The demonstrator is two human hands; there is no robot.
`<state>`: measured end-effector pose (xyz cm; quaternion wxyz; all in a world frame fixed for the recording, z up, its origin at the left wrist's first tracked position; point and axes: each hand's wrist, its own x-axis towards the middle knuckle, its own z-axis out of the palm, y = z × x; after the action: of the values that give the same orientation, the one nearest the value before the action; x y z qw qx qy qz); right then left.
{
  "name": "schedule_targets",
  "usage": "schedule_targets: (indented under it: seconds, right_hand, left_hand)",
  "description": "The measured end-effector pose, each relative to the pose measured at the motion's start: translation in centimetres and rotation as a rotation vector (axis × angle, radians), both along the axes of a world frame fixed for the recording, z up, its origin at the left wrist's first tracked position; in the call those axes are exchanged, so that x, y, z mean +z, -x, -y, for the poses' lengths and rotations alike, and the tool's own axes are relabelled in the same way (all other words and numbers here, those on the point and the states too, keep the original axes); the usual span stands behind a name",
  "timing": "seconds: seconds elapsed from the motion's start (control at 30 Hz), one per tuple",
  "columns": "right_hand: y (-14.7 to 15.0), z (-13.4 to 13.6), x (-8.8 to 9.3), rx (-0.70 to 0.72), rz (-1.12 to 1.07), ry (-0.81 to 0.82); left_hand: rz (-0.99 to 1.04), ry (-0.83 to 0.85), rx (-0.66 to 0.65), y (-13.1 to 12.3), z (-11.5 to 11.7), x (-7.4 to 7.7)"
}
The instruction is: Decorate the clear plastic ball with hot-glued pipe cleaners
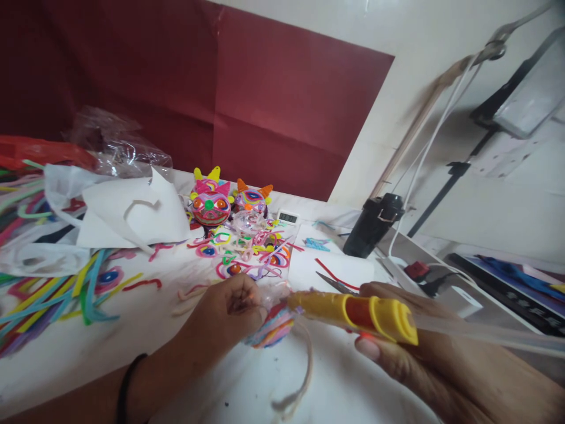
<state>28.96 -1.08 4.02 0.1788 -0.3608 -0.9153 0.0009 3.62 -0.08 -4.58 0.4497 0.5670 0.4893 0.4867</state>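
My right hand (397,353) is wrapped round a yellow hot glue gun (348,312), with a clear glue stick (477,333) running out of its back end. The gun's tip points left, close against a striped, many-coloured craft piece (273,327). My left hand (233,309) has its fingers curled on that piece from the left, and a bit of clear plastic shows by the fingertips. A beige pipe cleaner (308,365) hangs in a curve from below the piece. Exactly where the tip touches is blurred.
Pipe cleaners (57,294) and cut white card (132,215) lie to the left. Decorated animal heads (210,206) stand at the back beside a small digital timer (288,218). Scissors (335,284) lie behind the gun; a black flask (374,225) stands at right.
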Motion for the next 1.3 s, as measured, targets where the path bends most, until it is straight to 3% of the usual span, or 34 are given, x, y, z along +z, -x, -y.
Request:
schedule_targets:
  seconds: [0.57,0.73,1.3]
  right_hand:
    - [0.8,1.0,0.0,-0.063,-0.020,0.091]
    - [0.9,1.2,0.2,-0.128,-0.033,0.089]
    - [0.9,1.0,0.7,-0.118,-0.041,0.076]
  left_hand:
    - [-0.091,0.001,0.070,-0.1,0.6,0.7]
    - [-0.057,0.006,0.064,-0.2,0.6,1.1]
    - [0.019,-0.004,0.119,-0.5,0.8,1.4]
